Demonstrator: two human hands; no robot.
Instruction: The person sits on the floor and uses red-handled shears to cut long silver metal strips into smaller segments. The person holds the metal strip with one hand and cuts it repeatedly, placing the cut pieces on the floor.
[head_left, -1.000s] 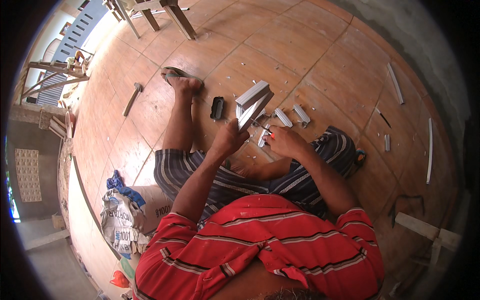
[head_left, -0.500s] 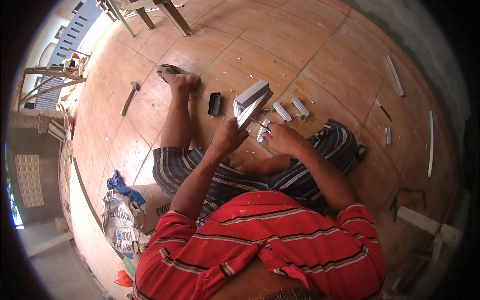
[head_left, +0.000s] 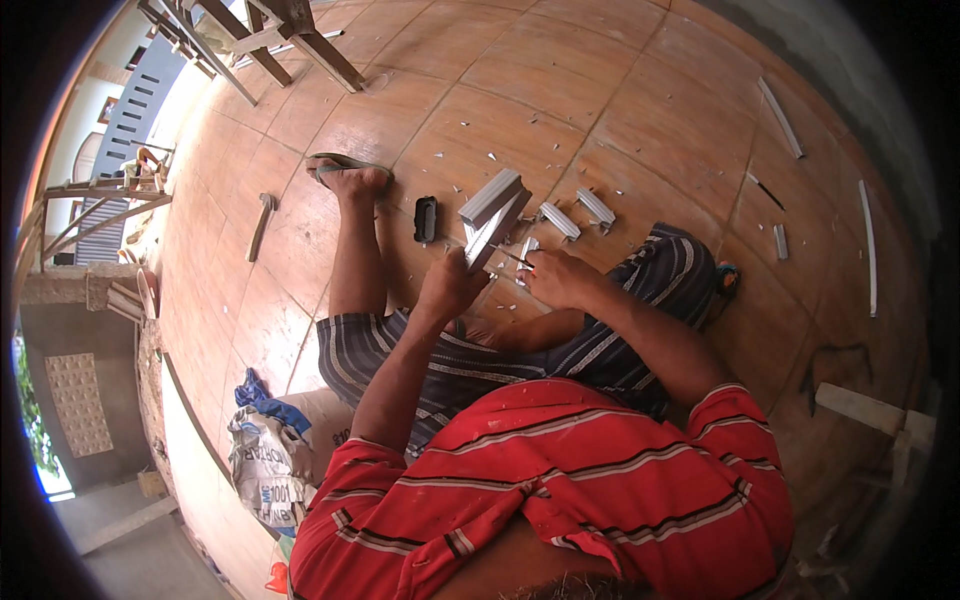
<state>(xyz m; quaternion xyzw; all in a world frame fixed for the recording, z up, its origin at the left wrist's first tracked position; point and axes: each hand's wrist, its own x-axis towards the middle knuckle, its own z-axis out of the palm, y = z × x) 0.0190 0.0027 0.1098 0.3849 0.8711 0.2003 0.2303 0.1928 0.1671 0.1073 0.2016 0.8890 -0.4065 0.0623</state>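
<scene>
Over the floor between my bent legs, my left hand [head_left: 450,288] is closed around a white ribbed profile frame [head_left: 498,230]. Two lengths of it show, meeting at an angle and tilted upward. My right hand [head_left: 562,280] is closed on a thin tool that looks like a screwdriver [head_left: 517,259]. Its dark shaft points left at the side of the profile, and whether the tip touches cannot be made out. Most of the handle is hidden by my fingers. Short cut profile pieces [head_left: 559,222] lie on the tiles just beyond my right hand.
A black tray [head_left: 426,220] sits left of the profile, and a hammer [head_left: 260,228] lies farther left. White strips [head_left: 780,117] and a dark thin stick [head_left: 767,191] lie to the right. White scraps dot the tiles. A bag [head_left: 268,465] rests by my left side; wooden trestle legs [head_left: 335,62] stand far off.
The whole view has shifted and turned slightly. Both hands keep their grips, with the tool still at the profile's side.
</scene>
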